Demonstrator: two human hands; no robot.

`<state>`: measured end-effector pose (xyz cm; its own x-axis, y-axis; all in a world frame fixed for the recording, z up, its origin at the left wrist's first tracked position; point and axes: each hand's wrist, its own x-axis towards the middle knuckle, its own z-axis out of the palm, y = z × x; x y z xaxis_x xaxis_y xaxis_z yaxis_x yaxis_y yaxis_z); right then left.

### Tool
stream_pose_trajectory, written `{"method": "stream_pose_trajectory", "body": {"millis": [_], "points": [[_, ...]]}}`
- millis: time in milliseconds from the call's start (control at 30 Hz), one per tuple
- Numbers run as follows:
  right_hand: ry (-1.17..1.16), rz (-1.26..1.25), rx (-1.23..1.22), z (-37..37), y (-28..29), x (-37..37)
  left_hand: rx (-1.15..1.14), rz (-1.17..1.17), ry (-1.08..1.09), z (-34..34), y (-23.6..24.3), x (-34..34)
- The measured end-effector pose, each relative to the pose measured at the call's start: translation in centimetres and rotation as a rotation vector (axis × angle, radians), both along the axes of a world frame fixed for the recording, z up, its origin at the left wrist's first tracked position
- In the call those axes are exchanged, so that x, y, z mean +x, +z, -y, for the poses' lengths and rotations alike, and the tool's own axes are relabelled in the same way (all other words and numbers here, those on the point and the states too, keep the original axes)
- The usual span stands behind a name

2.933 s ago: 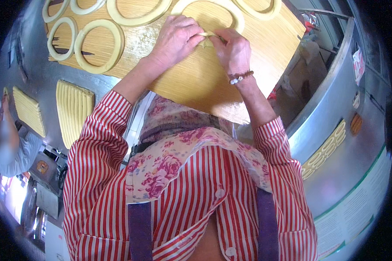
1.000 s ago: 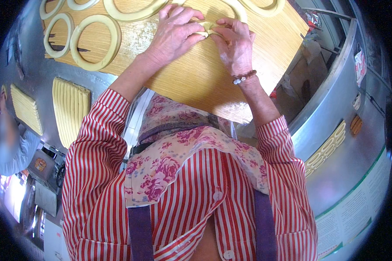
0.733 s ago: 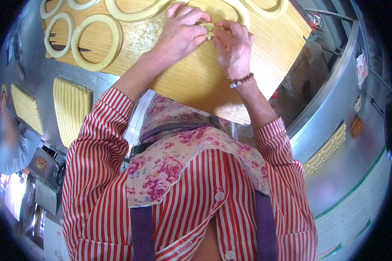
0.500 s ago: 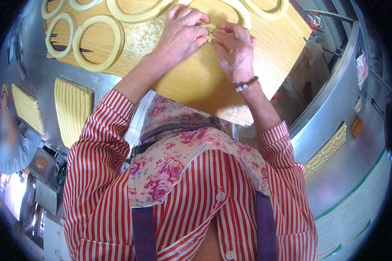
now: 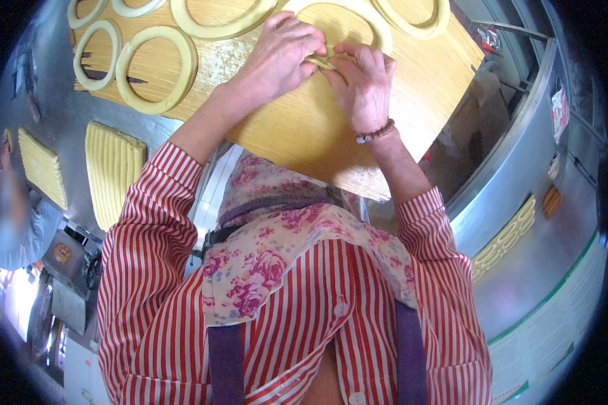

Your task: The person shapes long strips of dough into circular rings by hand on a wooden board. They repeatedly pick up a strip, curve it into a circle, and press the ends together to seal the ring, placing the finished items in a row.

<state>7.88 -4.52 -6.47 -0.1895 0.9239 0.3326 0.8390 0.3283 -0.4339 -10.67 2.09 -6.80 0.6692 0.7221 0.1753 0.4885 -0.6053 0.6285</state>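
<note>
While several finished dough rings already lie at ten o'clock on the wooden board, one more ring is not yet closed. At twelve o'clock the left hand and right hand pinch its ends together, so the joining seems nearly done.

Lay on a pale wooden board: pale dough rings, one at far left, another under both hands. Met over that ring's near edge: left hand, right hand touching. Sat left of the board, on a steel counter: ridged dough slab.
</note>
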Motion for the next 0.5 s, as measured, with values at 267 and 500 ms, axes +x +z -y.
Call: {"method": "stream_pose_trajectory", "body": {"millis": [267,500], "points": [[0.017,-0.004,0.033,-0.1,-0.2,0.3,-0.105,-0.083,0.004,0.1,1.5,0.3],[-0.012,-0.028,-0.004,0.8,-0.7,-0.3,-0.124,-0.015,-0.009,0.4,0.6,0.2]]}}
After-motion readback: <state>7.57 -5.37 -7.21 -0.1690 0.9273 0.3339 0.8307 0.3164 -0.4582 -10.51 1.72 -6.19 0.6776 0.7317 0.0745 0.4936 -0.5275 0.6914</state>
